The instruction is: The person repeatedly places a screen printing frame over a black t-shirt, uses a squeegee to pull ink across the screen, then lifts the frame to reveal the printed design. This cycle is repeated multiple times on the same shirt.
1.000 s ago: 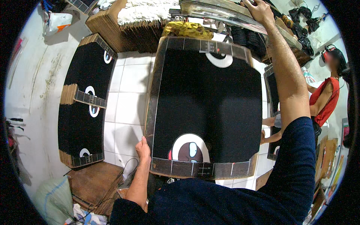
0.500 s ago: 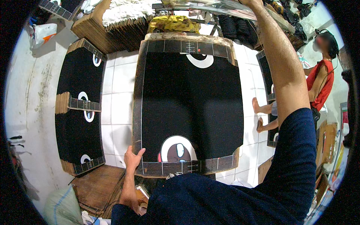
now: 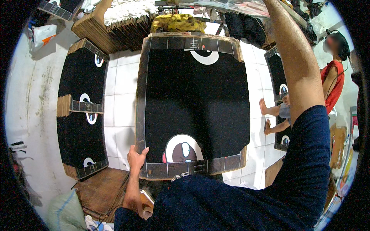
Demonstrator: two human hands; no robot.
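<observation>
A large board (image 3: 192, 96) covered in black fabric fills the middle, with printed eye shapes (image 3: 181, 150) at both ends and dark ruled strips (image 3: 223, 164) along its edges. My left hand (image 3: 137, 156) grips its lower left edge, thumb over the top and fingers along the side. My right forearm (image 3: 293, 50) stretches up past the board's right side to a long frame (image 3: 231, 8) with clear sheeting at the top; that hand is cut off by the picture's edge, so its hold is hidden.
Black boards (image 3: 77, 134) line the left. Cardboard stacks (image 3: 88, 32), crumpled yellow material (image 3: 173, 23) and black bundles (image 3: 243, 27) lie at the back. A co-worker in red (image 3: 335, 88) sits at the right, bare feet (image 3: 266, 127) on the tiled floor (image 3: 119, 77). A sack (image 3: 63, 208) sits lower left.
The view has shifted, putting the board further left. My right hand, on the top frame a second ago, has passed out of the picture upward. My left thumb now lies over the board's edge.
</observation>
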